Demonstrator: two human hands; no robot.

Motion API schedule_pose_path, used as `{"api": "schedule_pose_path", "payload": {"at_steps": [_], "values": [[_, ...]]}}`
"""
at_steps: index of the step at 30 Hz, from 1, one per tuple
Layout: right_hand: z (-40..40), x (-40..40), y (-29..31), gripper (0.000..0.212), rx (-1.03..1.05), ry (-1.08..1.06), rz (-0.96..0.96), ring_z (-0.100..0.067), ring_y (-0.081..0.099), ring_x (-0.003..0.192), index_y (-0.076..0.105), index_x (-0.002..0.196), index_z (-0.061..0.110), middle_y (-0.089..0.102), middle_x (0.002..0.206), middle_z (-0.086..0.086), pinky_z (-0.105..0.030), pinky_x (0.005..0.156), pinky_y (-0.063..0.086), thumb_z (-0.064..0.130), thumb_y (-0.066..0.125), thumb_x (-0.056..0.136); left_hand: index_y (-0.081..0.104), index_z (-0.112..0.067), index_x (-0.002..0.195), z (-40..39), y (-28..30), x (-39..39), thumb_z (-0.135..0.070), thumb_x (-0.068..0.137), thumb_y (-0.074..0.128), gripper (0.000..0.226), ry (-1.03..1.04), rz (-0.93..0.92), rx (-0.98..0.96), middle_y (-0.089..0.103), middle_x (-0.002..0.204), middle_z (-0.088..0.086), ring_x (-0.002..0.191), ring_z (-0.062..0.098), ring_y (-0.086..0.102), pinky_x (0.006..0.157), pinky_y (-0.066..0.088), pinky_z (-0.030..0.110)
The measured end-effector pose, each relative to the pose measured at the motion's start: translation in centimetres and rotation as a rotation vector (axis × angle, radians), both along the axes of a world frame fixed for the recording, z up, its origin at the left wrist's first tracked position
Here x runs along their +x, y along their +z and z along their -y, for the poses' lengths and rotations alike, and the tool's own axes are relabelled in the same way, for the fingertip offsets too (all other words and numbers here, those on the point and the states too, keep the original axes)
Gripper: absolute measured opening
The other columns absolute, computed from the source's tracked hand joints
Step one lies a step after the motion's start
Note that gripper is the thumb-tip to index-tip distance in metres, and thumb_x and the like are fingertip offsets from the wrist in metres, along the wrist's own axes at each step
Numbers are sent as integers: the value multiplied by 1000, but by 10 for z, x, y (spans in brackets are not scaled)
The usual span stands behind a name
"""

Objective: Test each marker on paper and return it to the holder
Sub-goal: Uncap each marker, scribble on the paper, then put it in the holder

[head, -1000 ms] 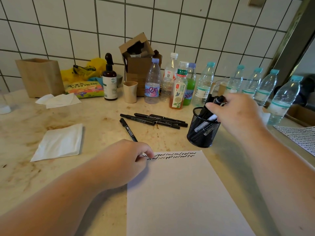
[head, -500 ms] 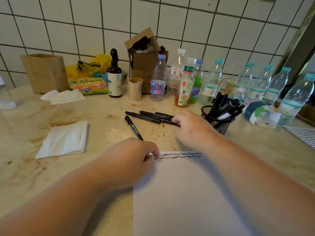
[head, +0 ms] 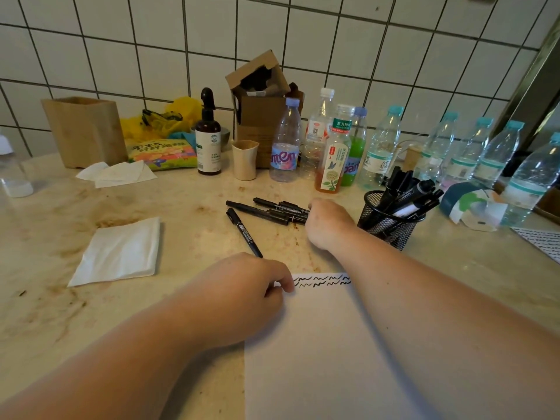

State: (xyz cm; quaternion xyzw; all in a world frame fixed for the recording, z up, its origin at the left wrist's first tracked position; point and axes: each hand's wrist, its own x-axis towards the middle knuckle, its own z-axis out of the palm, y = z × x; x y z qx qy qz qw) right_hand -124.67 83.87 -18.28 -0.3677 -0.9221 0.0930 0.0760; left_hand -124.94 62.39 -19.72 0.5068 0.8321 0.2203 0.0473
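A white sheet of paper [head: 318, 353] lies near the front edge, with two rows of black squiggles [head: 321, 281] along its top. My left hand [head: 242, 294] rests curled on the sheet's top left corner, fingertips pressing it down. Several black markers [head: 266, 210] lie in a loose pile behind the paper. One more black marker [head: 244, 233] lies apart, slanting toward my left hand. My right hand [head: 327, 222] lies over the right ends of the pile, its fingers hidden. A black mesh holder [head: 385, 227] stands just right of it, with several markers [head: 406, 195] in it.
A row of plastic bottles [head: 378, 150] lines the tiled wall behind the holder. A brown spray bottle [head: 208, 137], a beige cup [head: 245, 159], a cardboard box [head: 260, 95] and a wooden box [head: 85, 131] stand at the back. Folded napkins [head: 118, 253] lie left.
My right hand has left the holder, swung left and come down onto the loose markers. My left hand has stayed on the paper's corner.
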Motion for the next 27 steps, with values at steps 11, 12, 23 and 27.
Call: {"api": "schedule_pose_path", "payload": {"at_steps": [11, 12, 23, 27], "values": [[1, 19, -2, 26, -166, 44, -100, -30, 62, 112, 67, 123, 18, 67, 122, -9, -36, 93, 52, 22, 62, 99, 65, -47, 104, -1, 1, 0, -27, 93, 45, 31, 19, -7, -32, 53, 65, -16, 57, -4, 51, 46, 29, 13], [2, 20, -1, 23, -179, 52, -80, -30, 63, 108, 70, 119, 17, 69, 117, -8, -35, 90, 53, 25, 63, 98, 65, -47, 102, 0, 1, -1, -27, 92, 45, 31, 21, -3, -28, 53, 64, -14, 58, -7, 51, 46, 29, 13], [16, 45, 5, 33, -165, 69, -186, -21, 61, 100, 69, 128, 20, 71, 117, -4, -28, 77, 42, 34, 66, 98, 62, -49, 102, -2, -5, -8, -30, 92, 45, 28, 43, -40, -46, 60, 80, -20, 68, -1, 56, 52, 37, 14], [27, 79, 25, 22, -127, 193, -203, -8, 63, 80, 78, 112, 33, 74, 89, 9, -27, 62, 41, 42, 68, 95, 68, -41, 97, -4, -5, -10, -47, 95, 47, 22, 73, 24, 15, 65, 81, -20, 70, -2, 60, 65, 53, 22]]}}
